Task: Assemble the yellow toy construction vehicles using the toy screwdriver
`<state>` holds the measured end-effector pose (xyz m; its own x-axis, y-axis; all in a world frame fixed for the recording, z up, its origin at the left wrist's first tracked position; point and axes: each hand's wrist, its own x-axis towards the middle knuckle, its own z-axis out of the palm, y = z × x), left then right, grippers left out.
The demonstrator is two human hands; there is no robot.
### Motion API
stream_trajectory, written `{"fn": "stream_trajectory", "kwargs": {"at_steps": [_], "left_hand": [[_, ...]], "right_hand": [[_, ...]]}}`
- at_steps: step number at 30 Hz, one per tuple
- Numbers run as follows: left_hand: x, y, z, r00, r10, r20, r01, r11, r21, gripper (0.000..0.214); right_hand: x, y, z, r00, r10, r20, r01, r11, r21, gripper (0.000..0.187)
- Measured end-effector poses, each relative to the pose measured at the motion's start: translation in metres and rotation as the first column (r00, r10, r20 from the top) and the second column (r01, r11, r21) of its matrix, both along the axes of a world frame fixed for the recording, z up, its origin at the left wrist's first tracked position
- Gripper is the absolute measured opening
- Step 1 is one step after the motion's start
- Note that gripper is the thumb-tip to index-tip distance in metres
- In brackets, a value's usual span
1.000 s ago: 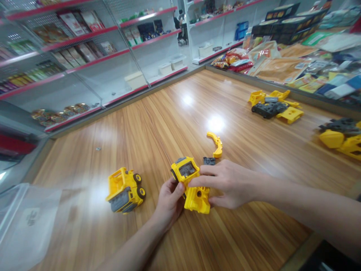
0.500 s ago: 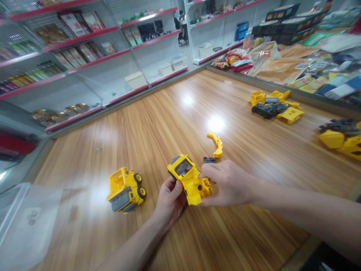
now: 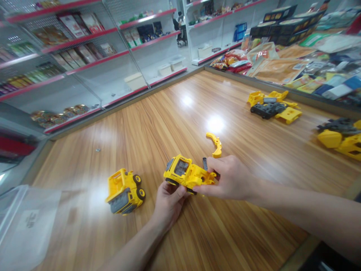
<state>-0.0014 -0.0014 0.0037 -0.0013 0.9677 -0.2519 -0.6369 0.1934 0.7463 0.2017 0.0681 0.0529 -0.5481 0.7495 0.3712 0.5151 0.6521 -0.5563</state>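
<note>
A yellow toy vehicle body (image 3: 184,174) with a grey window sits between both hands, just above the wooden table (image 3: 254,158). My left hand (image 3: 169,203) grips it from below at its near end. My right hand (image 3: 231,177) pinches its right end with thumb and fingers. A small dark grey part (image 3: 205,163) lies just behind my right fingers. A curved yellow arm piece (image 3: 216,144) lies on the table a little farther back. A yellow toy truck (image 3: 124,191) with grey underside lies on its side to the left of my hands.
Yellow and black toy parts (image 3: 272,107) lie at the back right, more (image 3: 342,137) at the right edge. A clear plastic box (image 3: 25,222) sits at the near left. Store shelves (image 3: 84,60) stand behind; packaged goods (image 3: 284,64) pile beyond the table's right rim.
The yellow body has been tipped from standing on end to lying nearly level, window side up. My right hand slid from covering its lower part to pinching its right end.
</note>
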Motion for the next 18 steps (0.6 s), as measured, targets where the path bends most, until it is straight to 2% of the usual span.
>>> {"fn": "stream_trajectory", "kwargs": {"at_steps": [4,7,9,11,14,18], "left_hand": [[-0.001,-0.001,0.002,1.000,-0.002,0.019,0.003,1.000,-0.014,0.032],[-0.004,0.001,0.006,0.994,-0.058,0.096,0.064,0.996,-0.055,0.040],[-0.006,0.002,0.009,0.980,-0.103,0.171,0.119,0.989,-0.084,0.045],[-0.008,0.003,0.011,0.966,-0.129,0.226,0.155,0.983,-0.099,0.048],[-0.010,0.003,0.014,0.953,-0.168,0.251,0.202,0.972,-0.119,0.054],[-0.012,0.001,0.016,0.943,-0.221,0.250,0.267,0.948,-0.172,0.060]], "right_hand": [[0.005,0.008,0.006,0.997,0.069,-0.045,-0.073,0.993,-0.096,0.045],[0.009,0.019,0.008,0.996,-0.087,0.013,0.088,0.992,-0.086,0.036],[0.011,0.026,0.006,0.969,-0.207,0.132,0.214,0.976,-0.036,0.026],[0.012,0.033,0.000,0.931,-0.253,0.264,0.268,0.963,-0.022,0.022],[0.013,0.038,-0.009,0.902,-0.255,0.348,0.280,0.960,-0.021,0.024],[0.011,0.037,-0.012,0.897,-0.199,0.395,0.229,0.973,-0.029,0.027]]}}
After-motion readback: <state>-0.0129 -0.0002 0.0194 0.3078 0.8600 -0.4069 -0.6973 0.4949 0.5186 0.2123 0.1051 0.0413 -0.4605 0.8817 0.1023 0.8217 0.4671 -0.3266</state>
